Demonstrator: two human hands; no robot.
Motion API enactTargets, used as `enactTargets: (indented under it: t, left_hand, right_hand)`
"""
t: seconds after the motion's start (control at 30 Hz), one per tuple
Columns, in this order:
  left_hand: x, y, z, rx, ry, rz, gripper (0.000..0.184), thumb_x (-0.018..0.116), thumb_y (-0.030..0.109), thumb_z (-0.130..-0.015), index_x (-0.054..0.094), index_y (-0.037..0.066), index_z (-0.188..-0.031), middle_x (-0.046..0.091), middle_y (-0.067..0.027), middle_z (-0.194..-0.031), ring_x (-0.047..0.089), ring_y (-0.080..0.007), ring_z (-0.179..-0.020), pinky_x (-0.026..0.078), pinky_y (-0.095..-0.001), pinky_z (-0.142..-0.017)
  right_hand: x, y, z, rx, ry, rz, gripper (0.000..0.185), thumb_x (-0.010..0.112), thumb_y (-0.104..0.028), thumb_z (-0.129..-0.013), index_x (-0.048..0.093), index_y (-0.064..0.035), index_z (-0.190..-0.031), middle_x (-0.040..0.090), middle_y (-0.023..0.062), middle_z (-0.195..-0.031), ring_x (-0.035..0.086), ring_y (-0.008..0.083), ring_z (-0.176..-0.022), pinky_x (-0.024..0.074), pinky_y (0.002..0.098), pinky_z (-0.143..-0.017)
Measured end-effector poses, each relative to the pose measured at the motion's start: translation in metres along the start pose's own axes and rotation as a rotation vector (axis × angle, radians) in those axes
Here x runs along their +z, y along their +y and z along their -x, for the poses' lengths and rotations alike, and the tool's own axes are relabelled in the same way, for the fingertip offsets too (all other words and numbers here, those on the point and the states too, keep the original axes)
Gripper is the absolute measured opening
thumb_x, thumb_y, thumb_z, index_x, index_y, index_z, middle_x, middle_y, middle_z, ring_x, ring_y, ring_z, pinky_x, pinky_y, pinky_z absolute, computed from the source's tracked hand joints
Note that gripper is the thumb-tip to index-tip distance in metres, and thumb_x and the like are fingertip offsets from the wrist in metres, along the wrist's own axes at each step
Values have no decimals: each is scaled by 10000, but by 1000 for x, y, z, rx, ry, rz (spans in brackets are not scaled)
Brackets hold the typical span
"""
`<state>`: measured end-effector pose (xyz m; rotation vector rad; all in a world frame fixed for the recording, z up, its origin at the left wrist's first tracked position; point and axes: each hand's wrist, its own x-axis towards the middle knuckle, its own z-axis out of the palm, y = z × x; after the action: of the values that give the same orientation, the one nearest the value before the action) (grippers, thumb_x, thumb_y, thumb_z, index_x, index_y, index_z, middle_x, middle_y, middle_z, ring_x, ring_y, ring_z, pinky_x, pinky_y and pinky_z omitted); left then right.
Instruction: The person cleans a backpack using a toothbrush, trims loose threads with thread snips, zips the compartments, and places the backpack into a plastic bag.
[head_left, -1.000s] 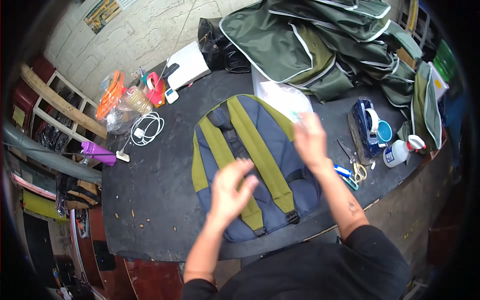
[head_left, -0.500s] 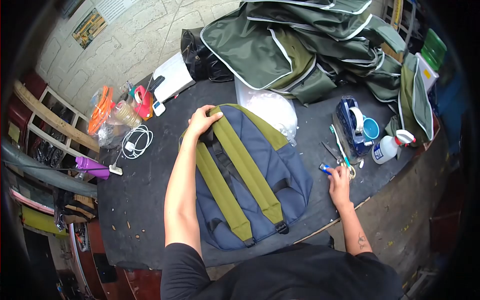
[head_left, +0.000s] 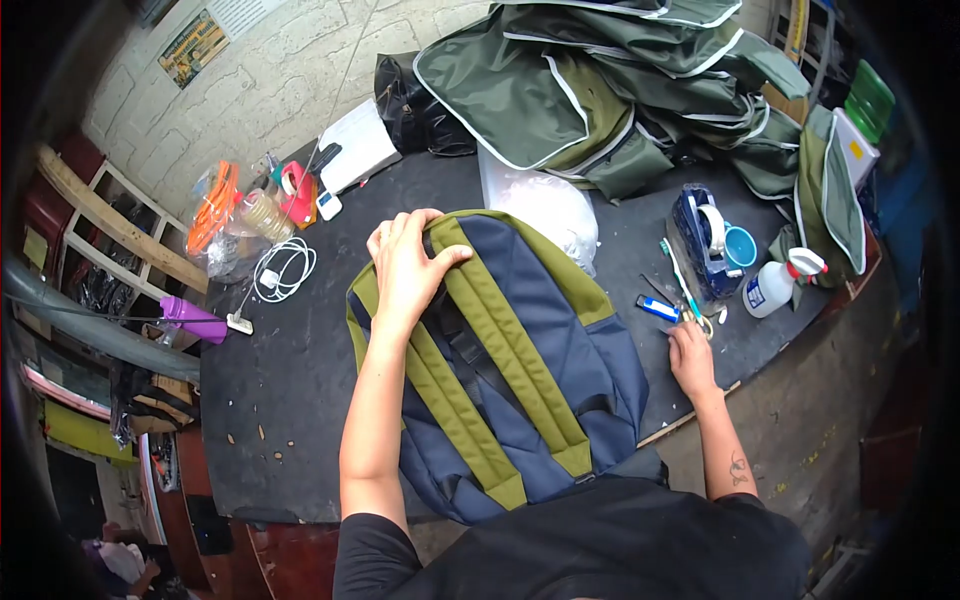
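Observation:
A navy-blue backpack (head_left: 545,300) with olive-green shoulder straps lies strap side up on the black table, its lower end against my shirt. At its top edge, my left hand (head_left: 410,262) is closed on the backpack, thumb over a strap and fingers over the edge. My right hand (head_left: 692,358) rests by the table's front edge with its fingers loosely bent and apart, seemingly holding nothing. Just beyond its fingertips are the pale-yellow handles of scissors (head_left: 707,326). A blue lighter (head_left: 657,308) lies separate from the hand, and a toothbrush (head_left: 679,275) is farther back.
A blue tape dispenser (head_left: 692,225), light-blue cup (head_left: 739,247) and spray bottle (head_left: 772,287) stand at right. Green fabric pieces (head_left: 620,85) are heaped behind, near a clear plastic bag (head_left: 550,215). At left lie a white cable (head_left: 287,270) and orange-filled bag (head_left: 214,215).
The backpack has shifted toward me with my left hand, and its lower buckles are now hidden. My right hand has drawn back from the lighter, which lies apart from it.

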<state>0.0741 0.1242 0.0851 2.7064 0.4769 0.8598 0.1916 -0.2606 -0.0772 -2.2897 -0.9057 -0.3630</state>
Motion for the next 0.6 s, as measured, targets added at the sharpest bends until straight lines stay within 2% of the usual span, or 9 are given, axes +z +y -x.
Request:
enactTargets:
  t: [0.07, 0.13, 0.2, 0.27, 0.43, 0.5, 0.53, 0.6]
  left_hand:
    - [-8, 11, 0, 40, 41, -40, 520, 804, 345, -629, 613, 95, -1043, 603, -52, -949, 518, -238, -968, 323, -381, -950]
    - [-12, 21, 4, 58, 49, -58, 529, 806, 345, -625, 609, 93, -1046, 603, -50, -949, 520, -238, -968, 327, -379, -945]
    - [-14, 32, 3, 67, 74, -53, 574, 815, 351, -610, 592, 88, -1069, 603, -59, -943, 529, -241, -952, 336, -377, -932]
    - [-18, 44, 2, 73, 95, -50, 596, 819, 354, -603, 583, 86, -1080, 603, -64, -941, 533, -243, -944, 341, -376, -926]
    - [-17, 59, 6, -19, 114, -38, 675, 833, 342, -586, 550, 78, -1140, 610, -90, -951, 551, -256, -915, 369, -377, -889]
    - [-14, 58, 6, -16, 142, -10, 715, 839, 332, -583, 529, 74, -1173, 614, -104, -958, 557, -264, -908, 381, -376, -870]
    - [-16, 58, 7, -19, 144, -12, 715, 839, 332, -583, 529, 74, -1173, 614, -104, -958, 557, -264, -908, 381, -376, -870]
    - [-25, 56, 7, 5, 64, 68, 641, 828, 328, -598, 570, 68, -1124, 620, -109, -943, 567, -269, -899, 389, -375, -849]
  right_hand:
    - [-7, -9, -22, -9, 93, 59, 108, 566, -15, -841, 568, -3, -948, 544, 162, -881, 552, 335, -837, 440, 415, -788]
    - [-9, -36, -57, 77, 251, -221, 108, 529, -36, -877, 573, -4, -970, 551, 163, -844, 560, 335, -807, 440, 409, -770]
    - [-9, -73, -96, -5, 317, -363, 102, 535, -63, -885, 584, -18, -962, 561, 143, -849, 555, 329, -807, 432, 405, -744]
    - [-13, -112, -129, -214, 307, -243, 116, 567, -102, -873, 601, -35, -961, 567, 126, -849, 550, 323, -813, 427, 404, -730]
    - [-7, -186, -173, -399, 294, -301, 249, 651, -173, -820, 602, -47, -1030, 575, 122, -871, 553, 320, -841, 434, 405, -765]
    - [-2, -206, -184, -444, 197, -474, 316, 674, -119, -790, 583, -34, -1081, 588, 101, -936, 566, 264, -926, 438, 333, -826]
    - [2, -206, -187, -447, 195, -477, 316, 674, -119, -790, 583, -34, -1081, 588, 101, -936, 566, 264, -926, 438, 333, -826]
    - [19, -201, -194, -330, -69, -779, 368, 684, -93, -771, 569, -40, -1116, 587, 82, -966, 564, 209, -957, 442, 317, -836]
